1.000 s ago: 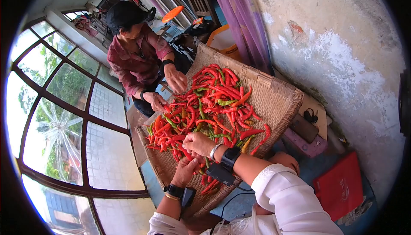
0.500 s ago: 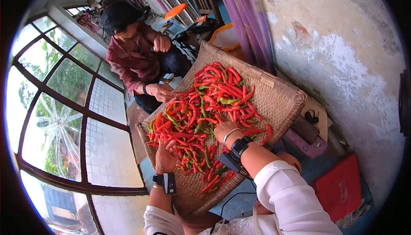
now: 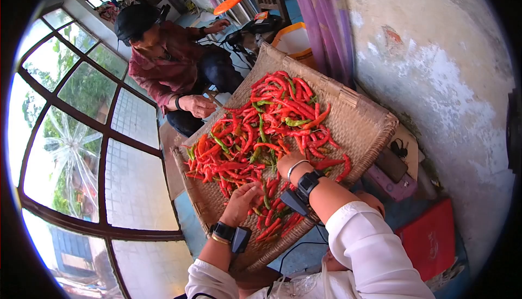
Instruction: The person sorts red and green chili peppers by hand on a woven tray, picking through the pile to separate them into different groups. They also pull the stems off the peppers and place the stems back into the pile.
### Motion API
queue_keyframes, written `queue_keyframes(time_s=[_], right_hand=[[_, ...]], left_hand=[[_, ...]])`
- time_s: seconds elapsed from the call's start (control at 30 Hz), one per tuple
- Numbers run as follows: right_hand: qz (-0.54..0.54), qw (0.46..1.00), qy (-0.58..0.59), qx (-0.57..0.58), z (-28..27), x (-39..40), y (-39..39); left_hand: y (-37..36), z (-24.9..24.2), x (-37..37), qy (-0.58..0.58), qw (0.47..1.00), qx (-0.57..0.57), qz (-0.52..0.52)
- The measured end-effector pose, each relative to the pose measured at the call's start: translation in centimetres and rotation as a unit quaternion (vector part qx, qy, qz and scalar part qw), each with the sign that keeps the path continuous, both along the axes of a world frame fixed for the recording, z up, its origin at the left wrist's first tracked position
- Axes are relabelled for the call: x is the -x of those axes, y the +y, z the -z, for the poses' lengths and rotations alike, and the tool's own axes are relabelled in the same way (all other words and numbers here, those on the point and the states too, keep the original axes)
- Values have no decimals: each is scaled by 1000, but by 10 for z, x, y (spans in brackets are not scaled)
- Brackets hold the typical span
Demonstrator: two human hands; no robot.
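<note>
Red chili peppers [image 3: 283,103], with a few green ones among them, lie heaped on a woven bamboo tray [image 3: 348,100]. My left hand [image 3: 242,204] is over the near left part of the heap, thumb and fingers pinched together; whatever is between them is too small to make out. Deeper in the pile, my right hand [image 3: 291,163] reaches down among the peppers near the middle of the tray. Its fingertips are hidden by the back of the hand. Both wrists carry black strapped devices.
Across the tray's left corner crouches another person [image 3: 168,59], one hand by the tray edge, the other stretched back. An orange-rimmed bucket [image 3: 296,40] stands behind the tray. A phone [image 3: 391,164] and a red bag [image 3: 429,239] are at right, below the wall.
My left hand has moved right across the peppers, toward my right hand, which stays nearly in place. The other person's raised hand has stretched away backward. The view has shifted slightly.
</note>
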State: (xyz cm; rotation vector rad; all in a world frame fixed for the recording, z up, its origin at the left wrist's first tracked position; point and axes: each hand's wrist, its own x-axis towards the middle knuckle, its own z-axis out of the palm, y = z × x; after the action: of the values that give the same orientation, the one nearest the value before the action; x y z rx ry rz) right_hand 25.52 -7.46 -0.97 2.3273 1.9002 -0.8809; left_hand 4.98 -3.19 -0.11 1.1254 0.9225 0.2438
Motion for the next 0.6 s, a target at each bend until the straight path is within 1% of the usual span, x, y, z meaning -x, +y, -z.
queue_keyframes(time_s=[0.07,0.13,0.17,0.23,0.4,0.47,0.53,0.57,0.6], right_hand=[[-5,1000,-2,4,-3,2,2],[-3,999,7,-47,-13,2,0],[-4,999,6,-46,-17,4,-1],[-13,994,-13,-109,-21,8,-2],[-29,990,-8,-135,-13,12,1],[-31,990,-4,-135,-10,13,3],[4,983,62,-173,-8,15,7],[4,983,63,-172,-5,16,12],[15,973,156,-170,-4,17,17]], left_hand=[[2,2,2,-3,1000,-2,-6],[2,4,4,-7,1000,-4,-10],[3,5,4,-5,1000,-6,-6],[3,4,3,-4,1000,-9,-3],[0,0,0,25,999,-32,5],[3,4,2,11,999,-34,8],[3,4,2,-2,999,-36,10],[3,3,1,1,999,-48,0],[3,0,0,5,998,-60,-10]])
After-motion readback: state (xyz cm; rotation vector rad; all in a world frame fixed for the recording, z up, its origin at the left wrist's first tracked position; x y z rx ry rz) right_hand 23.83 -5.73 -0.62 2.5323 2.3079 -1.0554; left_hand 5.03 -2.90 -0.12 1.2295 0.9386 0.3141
